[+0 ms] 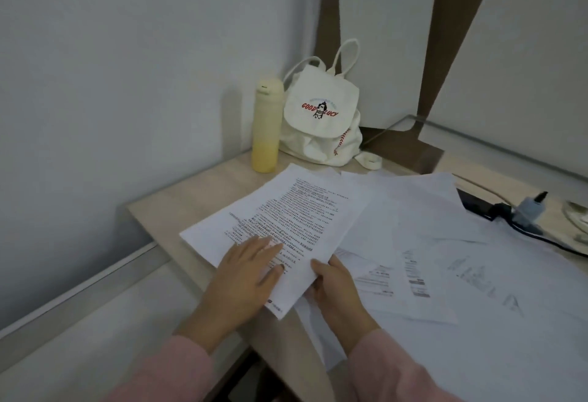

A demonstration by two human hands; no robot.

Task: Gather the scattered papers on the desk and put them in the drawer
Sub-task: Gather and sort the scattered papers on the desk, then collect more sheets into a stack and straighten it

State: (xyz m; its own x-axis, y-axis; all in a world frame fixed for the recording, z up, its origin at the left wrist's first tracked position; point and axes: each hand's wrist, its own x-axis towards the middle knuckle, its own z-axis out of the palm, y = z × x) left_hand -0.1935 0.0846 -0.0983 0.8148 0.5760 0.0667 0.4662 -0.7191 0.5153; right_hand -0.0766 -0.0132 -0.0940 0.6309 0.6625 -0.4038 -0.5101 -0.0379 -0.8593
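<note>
A printed sheet of text lies on top of other papers at the left end of the light wooden desk. My left hand rests flat on its near part with straight fingers. My right hand pinches the sheet's near right edge, thumb on top and fingers underneath. More white papers are spread loosely over the desk to the right, some blank, some with faint print. No drawer is in view.
A pale yellow bottle and a white drawstring backpack stand in the back corner by the wall. At the far right lie a black cable, a dark flat device and a small grey object.
</note>
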